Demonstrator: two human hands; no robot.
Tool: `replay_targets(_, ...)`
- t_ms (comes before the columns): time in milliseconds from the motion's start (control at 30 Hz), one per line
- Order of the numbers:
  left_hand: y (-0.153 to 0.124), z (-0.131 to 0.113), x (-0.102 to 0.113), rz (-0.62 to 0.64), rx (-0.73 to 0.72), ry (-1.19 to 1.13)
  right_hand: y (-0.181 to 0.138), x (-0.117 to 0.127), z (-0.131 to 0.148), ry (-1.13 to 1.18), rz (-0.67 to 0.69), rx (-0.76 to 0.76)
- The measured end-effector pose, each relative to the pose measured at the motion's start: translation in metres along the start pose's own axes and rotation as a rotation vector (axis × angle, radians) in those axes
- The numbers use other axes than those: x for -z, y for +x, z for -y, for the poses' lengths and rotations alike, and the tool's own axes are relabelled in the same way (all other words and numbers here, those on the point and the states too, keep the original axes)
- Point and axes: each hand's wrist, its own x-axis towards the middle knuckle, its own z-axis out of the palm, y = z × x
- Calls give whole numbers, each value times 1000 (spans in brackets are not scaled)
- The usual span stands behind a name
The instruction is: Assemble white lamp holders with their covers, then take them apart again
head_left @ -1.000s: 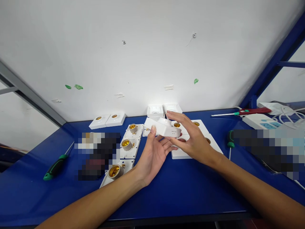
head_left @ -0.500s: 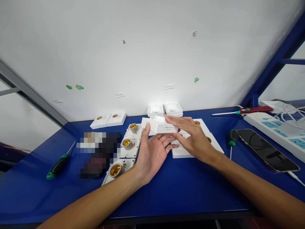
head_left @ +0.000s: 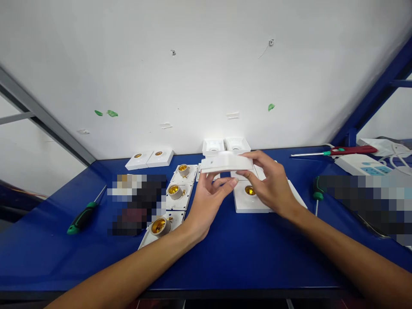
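Both hands hold one white plastic cover plate [head_left: 227, 163] level above the blue table [head_left: 231, 253]. My left hand [head_left: 206, 199] grips its near left edge from below, fingers curled. My right hand [head_left: 268, 182] pinches its right end. Below the right hand lies a white base plate with a brass lamp socket [head_left: 250, 190]. Left of the hands, several white bases with brass lamp holders [head_left: 175, 191] lie in a row.
A green-handled screwdriver [head_left: 82, 217] lies at the left, another [head_left: 318, 189] at the right. A red-handled screwdriver [head_left: 337, 151] and a white power strip [head_left: 360, 163] sit at the far right. Two white boxes [head_left: 225, 145] and two socket plates [head_left: 149, 159] stand by the wall.
The white cover plate has been turned from tilted to level and lifted slightly. My left fingers have curled up under it. The base plate with the brass socket now shows beneath.
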Motion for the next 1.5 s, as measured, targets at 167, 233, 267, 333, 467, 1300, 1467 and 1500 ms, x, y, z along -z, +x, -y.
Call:
replay_targets(167,11,-9,12,-80,-314,373,9,8,-13,236,75,-154)
replay_targets(233,15,-12,19,-83,-411,485,9,10,-16,107,98,-148)
replay_targets(267,17,-13,21,-81,-440,533,8,10,-16,29,95,-135)
replay_targets(333,19,-14,25,-64,-472,629,7,10,-14,-107,77,-84)
replay_targets(467,20,-11,28,-51,-446,750,6,12,-8,-263,60,105)
replay_targets(1300,4,3,15,-149,-391,588,13,20,-19,65,292,-150)
replay_targets(1467,-1,6,14,-112,-417,585,12,18,-22,48,353,-194)
replay_targets(1500,-1,6,13,-115,-403,569,12,17,-22,70,334,-201)
